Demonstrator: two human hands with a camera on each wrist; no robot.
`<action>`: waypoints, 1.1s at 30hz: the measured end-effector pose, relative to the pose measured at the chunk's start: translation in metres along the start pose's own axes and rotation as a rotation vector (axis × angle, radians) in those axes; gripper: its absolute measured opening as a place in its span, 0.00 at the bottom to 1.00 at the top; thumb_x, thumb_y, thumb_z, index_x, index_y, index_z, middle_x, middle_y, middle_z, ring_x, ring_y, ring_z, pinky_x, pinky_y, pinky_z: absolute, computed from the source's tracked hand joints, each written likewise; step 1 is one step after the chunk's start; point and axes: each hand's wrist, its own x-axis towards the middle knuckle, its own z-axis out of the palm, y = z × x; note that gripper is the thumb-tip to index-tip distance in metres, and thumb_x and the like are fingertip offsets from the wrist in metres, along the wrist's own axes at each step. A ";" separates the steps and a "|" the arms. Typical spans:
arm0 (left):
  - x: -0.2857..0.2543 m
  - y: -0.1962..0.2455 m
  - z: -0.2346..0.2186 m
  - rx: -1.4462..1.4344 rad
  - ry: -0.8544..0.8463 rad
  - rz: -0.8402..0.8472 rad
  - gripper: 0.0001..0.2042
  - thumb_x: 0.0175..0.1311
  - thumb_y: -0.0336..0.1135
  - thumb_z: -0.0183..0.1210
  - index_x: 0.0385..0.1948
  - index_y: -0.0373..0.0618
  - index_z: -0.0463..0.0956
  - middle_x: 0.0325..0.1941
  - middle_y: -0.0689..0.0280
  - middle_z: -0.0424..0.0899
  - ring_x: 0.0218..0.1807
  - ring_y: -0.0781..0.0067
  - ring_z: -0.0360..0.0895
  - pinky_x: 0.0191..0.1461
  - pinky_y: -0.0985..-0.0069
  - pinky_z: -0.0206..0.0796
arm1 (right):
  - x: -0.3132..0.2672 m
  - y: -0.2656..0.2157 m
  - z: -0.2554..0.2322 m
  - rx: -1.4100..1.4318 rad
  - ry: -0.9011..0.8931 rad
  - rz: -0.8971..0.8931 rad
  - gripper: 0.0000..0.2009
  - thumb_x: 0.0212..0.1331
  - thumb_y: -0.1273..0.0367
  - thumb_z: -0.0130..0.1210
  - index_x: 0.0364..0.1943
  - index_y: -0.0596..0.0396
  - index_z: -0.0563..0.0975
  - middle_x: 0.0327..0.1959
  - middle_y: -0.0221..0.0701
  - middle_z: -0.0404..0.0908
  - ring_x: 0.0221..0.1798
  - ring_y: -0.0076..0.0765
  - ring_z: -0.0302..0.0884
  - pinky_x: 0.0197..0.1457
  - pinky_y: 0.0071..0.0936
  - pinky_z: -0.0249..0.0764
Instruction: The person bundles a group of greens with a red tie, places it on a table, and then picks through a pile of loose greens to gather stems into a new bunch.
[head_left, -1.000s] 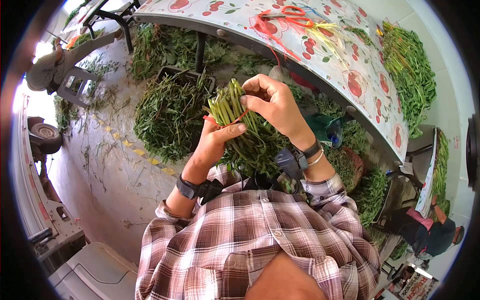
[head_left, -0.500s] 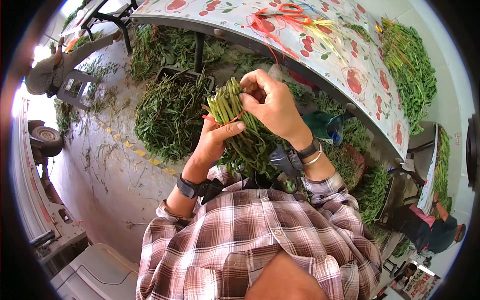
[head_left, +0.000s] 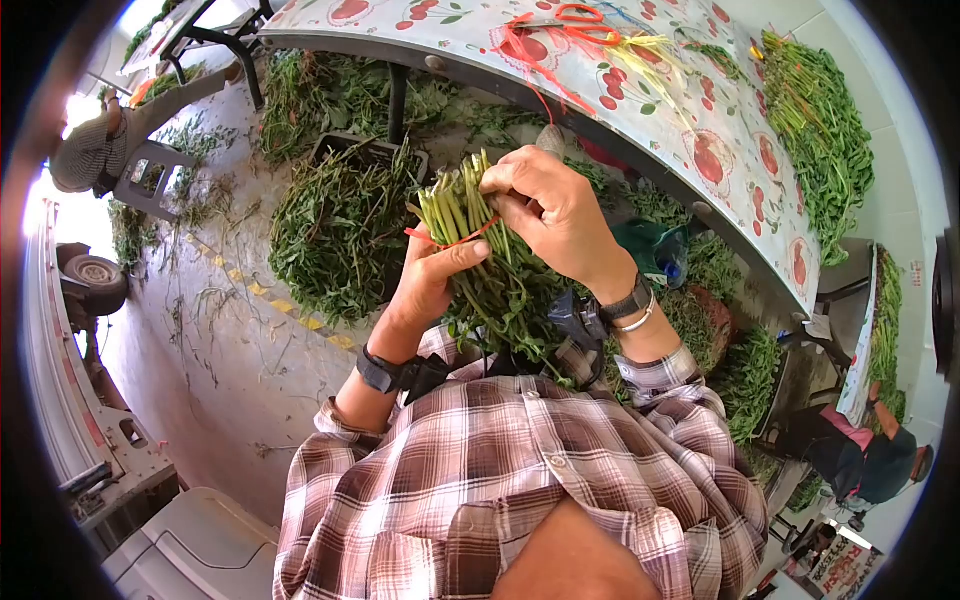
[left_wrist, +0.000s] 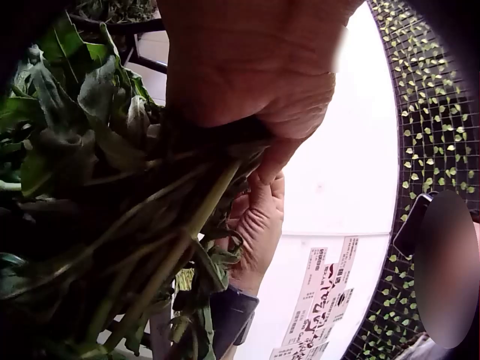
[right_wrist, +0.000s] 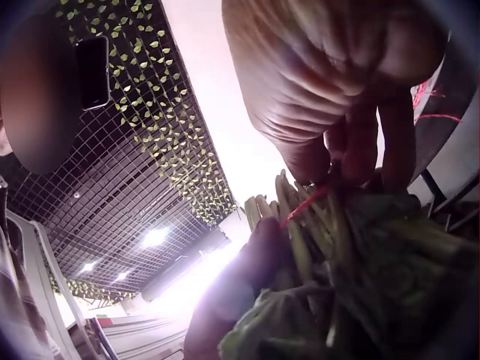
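Note:
A bunch of leafy greens (head_left: 505,290) hangs in front of the plaid shirt, cut stem ends upward and leaves down. My left hand (head_left: 425,285) grips it around the stems, thumb across the front. Just above that thumb a thin red tie (head_left: 460,241) crosses the stems, one end sticking out at the left. At the bunch's right side my right hand (head_left: 555,205) pinches the tie's other end between thumb and fingers. In the right wrist view, the red tie (right_wrist: 304,204) runs up to the right fingertips. Leaves hide much of the grip in the left wrist view.
A heaped crate of greens (head_left: 335,235) stands on the floor ahead. On the fruit-patterned table (head_left: 700,160) lie red-handled scissors (head_left: 580,25) and red and yellow ties. More greens (head_left: 820,150) lie at its right end. Another person (head_left: 860,455) is at the far right, one more far left.
My right hand has shifted slightly to the right, its wrist turning, and its fingers have closed in at the tie. My left hand keeps its grip on the bunch almost unmoved.

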 end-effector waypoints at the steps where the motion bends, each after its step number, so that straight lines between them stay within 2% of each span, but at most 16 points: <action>1: 0.000 -0.001 0.001 -0.001 -0.001 -0.002 0.22 0.50 0.32 0.61 0.49 0.40 0.70 0.43 0.68 0.76 0.45 0.76 0.72 0.50 0.77 0.62 | -0.002 -0.002 -0.001 -0.036 -0.001 -0.013 0.10 0.46 0.81 0.54 0.34 0.56 0.76 0.33 0.34 0.74 0.29 0.35 0.75 0.32 0.25 0.72; 3: 0.001 -0.001 0.001 0.040 0.013 0.038 0.21 0.50 0.33 0.61 0.48 0.40 0.70 0.43 0.68 0.76 0.44 0.76 0.72 0.49 0.77 0.62 | -0.004 -0.003 -0.003 -0.072 -0.002 -0.025 0.11 0.45 0.82 0.55 0.35 0.57 0.76 0.34 0.33 0.74 0.30 0.35 0.75 0.33 0.25 0.72; 6: 0.001 -0.001 0.000 -0.053 0.021 -0.035 0.21 0.50 0.32 0.61 0.47 0.40 0.70 0.43 0.68 0.76 0.44 0.77 0.72 0.49 0.77 0.62 | -0.009 -0.002 -0.004 -0.084 0.014 -0.074 0.12 0.44 0.81 0.56 0.35 0.56 0.77 0.36 0.31 0.74 0.30 0.35 0.75 0.32 0.25 0.72; 14: 0.002 -0.002 0.003 -0.021 0.023 -0.006 0.21 0.49 0.32 0.62 0.47 0.40 0.70 0.42 0.68 0.76 0.44 0.77 0.72 0.48 0.78 0.62 | -0.015 0.002 -0.006 -0.192 -0.010 -0.185 0.13 0.41 0.80 0.58 0.34 0.55 0.78 0.36 0.30 0.74 0.36 0.35 0.75 0.35 0.25 0.73; 24: 0.003 -0.001 0.002 0.044 -0.004 -0.005 0.21 0.49 0.32 0.63 0.47 0.40 0.70 0.42 0.69 0.76 0.43 0.77 0.71 0.49 0.77 0.61 | -0.013 -0.003 -0.010 -0.133 -0.066 -0.134 0.09 0.42 0.80 0.56 0.31 0.57 0.75 0.35 0.32 0.72 0.34 0.38 0.74 0.34 0.26 0.72; 26: 0.003 -0.001 0.004 0.051 -0.006 0.012 0.21 0.49 0.31 0.62 0.47 0.40 0.70 0.42 0.69 0.76 0.44 0.78 0.71 0.49 0.78 0.61 | -0.010 -0.007 -0.010 -0.072 -0.064 -0.064 0.08 0.43 0.81 0.54 0.29 0.58 0.72 0.33 0.33 0.70 0.31 0.38 0.72 0.32 0.28 0.70; 28: 0.003 -0.001 0.007 0.056 -0.009 0.037 0.21 0.49 0.31 0.62 0.47 0.40 0.70 0.42 0.70 0.76 0.44 0.78 0.71 0.49 0.78 0.61 | -0.004 -0.013 -0.011 -0.079 -0.046 -0.074 0.08 0.43 0.82 0.53 0.29 0.58 0.71 0.32 0.33 0.70 0.30 0.39 0.72 0.32 0.29 0.69; 33: 0.003 -0.002 0.007 0.084 -0.043 -0.022 0.20 0.48 0.29 0.63 0.46 0.41 0.71 0.40 0.72 0.75 0.44 0.82 0.69 0.50 0.79 0.61 | 0.004 -0.019 -0.013 -0.088 -0.022 -0.085 0.08 0.43 0.82 0.51 0.29 0.58 0.70 0.32 0.33 0.69 0.29 0.39 0.71 0.31 0.29 0.68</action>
